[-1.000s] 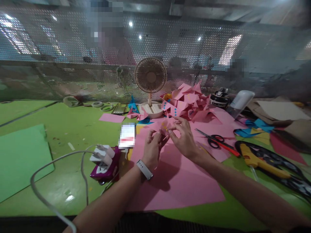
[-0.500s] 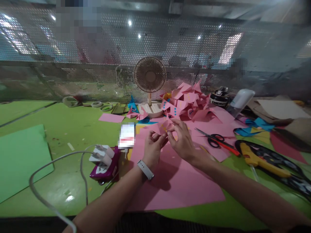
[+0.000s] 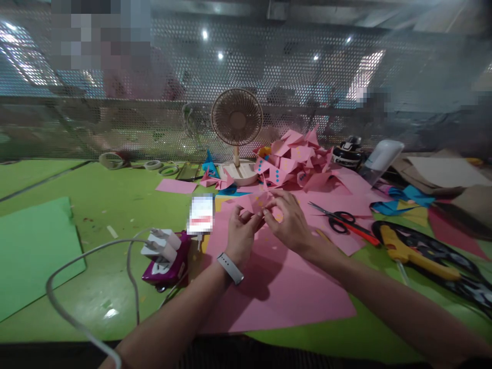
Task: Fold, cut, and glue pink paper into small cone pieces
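Since the folded pink paper piece [image 3: 249, 203] is held up above the pink sheet [image 3: 277, 302] w/ both hands, steadiness has to be got from the fingers, not the table [image 3: 126, 202]. Its lower L edge is pinched btwn thumb & fingers of the L hand [image 3: 242, 233]; its R side is gripped by the fingertips of the R hand [image 3: 290, 221], though whether anything small is also caught there can't be told. Step in hand is judged to be fine fingertip work close to the yellow marks [image 3: 258, 198]. For a clean result, the L hand should be used as a fixed clamp, w/ only the R thumb & index moved; pressure should be applied lightly & flat, as thin paper would prob. be creased by a hard squeeze. The scissors [image 3: 329, 213], lying to the R, are best left untouched, & the pile of folded pink paper [image 3: 303, 154], beyond the hands, shouldn't be knocked.
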### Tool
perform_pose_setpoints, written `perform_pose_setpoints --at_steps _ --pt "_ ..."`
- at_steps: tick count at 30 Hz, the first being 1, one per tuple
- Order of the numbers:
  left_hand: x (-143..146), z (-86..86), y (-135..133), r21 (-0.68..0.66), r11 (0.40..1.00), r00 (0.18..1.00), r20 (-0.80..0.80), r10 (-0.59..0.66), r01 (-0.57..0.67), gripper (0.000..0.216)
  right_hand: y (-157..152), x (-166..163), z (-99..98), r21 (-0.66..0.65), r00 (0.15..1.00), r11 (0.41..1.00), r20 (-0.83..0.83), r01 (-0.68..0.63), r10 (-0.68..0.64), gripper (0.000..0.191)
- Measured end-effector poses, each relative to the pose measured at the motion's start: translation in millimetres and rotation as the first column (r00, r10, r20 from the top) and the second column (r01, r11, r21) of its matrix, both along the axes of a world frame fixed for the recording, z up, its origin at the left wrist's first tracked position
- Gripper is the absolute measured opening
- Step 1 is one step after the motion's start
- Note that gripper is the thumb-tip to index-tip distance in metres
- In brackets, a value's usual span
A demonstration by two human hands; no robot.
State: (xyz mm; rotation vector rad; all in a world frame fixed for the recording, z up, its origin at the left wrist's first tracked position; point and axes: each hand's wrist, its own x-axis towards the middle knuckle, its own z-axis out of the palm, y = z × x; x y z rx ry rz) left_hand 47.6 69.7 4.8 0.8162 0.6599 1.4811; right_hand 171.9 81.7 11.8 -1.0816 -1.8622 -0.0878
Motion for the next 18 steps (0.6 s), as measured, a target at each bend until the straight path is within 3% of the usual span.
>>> perform_pose_setpoints --at_steps 9,18 --pt "-1 2.0 1 0.026 1.0 1.0 -0.022 0.001 0.0 0.047 1 7 7.1 -0.032 0.994 0.996 -0.069 -0.085 0.083 0.009" --pt "2 4.7 -1 0.083 0.996 0.996 -0.084 0.016 -0.009 0.045 3 11 10.8 -0.045 0.999 0.998 -0.028 -0.048 0.047 0.005"
